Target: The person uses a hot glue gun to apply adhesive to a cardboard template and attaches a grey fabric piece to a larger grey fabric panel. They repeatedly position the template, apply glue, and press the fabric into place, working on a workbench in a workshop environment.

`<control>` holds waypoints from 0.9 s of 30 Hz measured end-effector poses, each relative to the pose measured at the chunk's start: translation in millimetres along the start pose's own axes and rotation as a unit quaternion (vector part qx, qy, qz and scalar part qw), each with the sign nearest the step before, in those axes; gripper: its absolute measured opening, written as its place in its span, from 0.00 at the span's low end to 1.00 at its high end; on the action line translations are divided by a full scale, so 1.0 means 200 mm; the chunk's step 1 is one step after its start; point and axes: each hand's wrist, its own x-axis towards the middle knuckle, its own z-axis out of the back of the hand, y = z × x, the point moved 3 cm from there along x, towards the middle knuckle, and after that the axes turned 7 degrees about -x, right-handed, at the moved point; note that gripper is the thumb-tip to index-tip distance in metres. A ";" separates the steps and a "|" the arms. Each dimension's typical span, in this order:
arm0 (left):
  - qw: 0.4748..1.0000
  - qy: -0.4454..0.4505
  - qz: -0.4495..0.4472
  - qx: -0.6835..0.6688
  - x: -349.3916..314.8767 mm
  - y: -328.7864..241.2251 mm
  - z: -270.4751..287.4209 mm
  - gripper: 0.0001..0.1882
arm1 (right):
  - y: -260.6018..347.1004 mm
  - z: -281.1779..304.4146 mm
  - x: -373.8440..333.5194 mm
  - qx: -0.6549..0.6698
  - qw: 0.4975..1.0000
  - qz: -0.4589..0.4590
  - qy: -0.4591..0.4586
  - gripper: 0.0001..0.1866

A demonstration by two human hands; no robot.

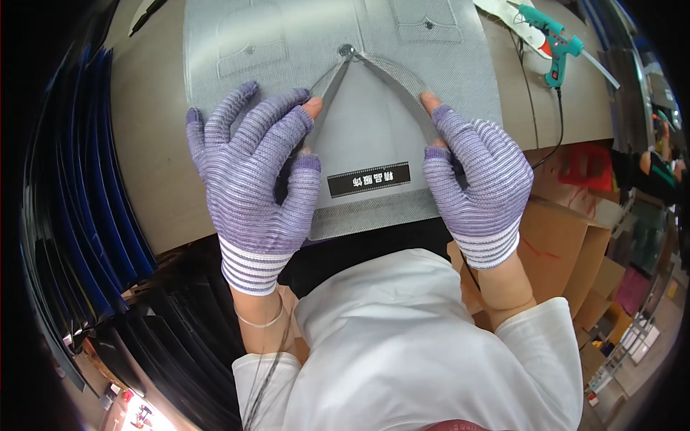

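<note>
A grey garment cover with a denim-jacket print (302,36) lies on the table before me. Its front parts in a V below a round dark button (346,51), and a plain grey panel with a black label (369,179) shows inside the V. My left hand (255,161), in a striped purple glove with bare thumb and index tips, pinches the left folded edge (329,92); its other fingers spread over the cover. In a matching glove, my right hand (480,161) pinches the right folded edge (397,77) between thumb and index finger.
A teal glue gun (552,39) with a white stick and a cable rests at the table's (151,144) far right. Black-and-blue folded panels (86,187) stand at left. Cardboard boxes (553,241) and a red plastic item (589,167) are at right, near another person (658,172).
</note>
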 end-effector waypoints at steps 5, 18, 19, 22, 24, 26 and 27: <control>1.000 0.013 0.005 0.012 0.01 -0.03 0.01 0.19 | 0.04 0.00 0.01 -0.055 0.998 0.034 0.013 0.23; 1.000 0.002 -0.001 0.004 0.03 -0.04 0.00 0.17 | -0.07 -0.14 0.15 0.124 0.992 0.014 0.014 0.12; 1.000 -0.004 0.002 0.000 0.04 -0.05 0.00 0.16 | -0.07 -0.15 0.14 0.143 0.989 -0.010 0.018 0.12; 1.000 -0.022 0.007 -0.021 0.04 -0.05 -0.01 0.15 | -0.05 -0.16 0.13 0.174 0.981 -0.078 0.034 0.12; 0.998 -0.043 0.004 -0.034 0.03 -0.04 -0.02 0.14 | -0.05 -0.17 0.14 0.179 0.980 -0.070 0.041 0.12; 0.998 -0.044 0.004 -0.038 0.02 -0.04 -0.02 0.14 | -0.05 -0.15 0.14 0.161 0.981 -0.079 0.066 0.12; 0.998 -0.044 0.007 -0.039 0.02 -0.04 -0.03 0.14 | -0.05 -0.15 0.13 0.159 0.982 -0.081 0.054 0.12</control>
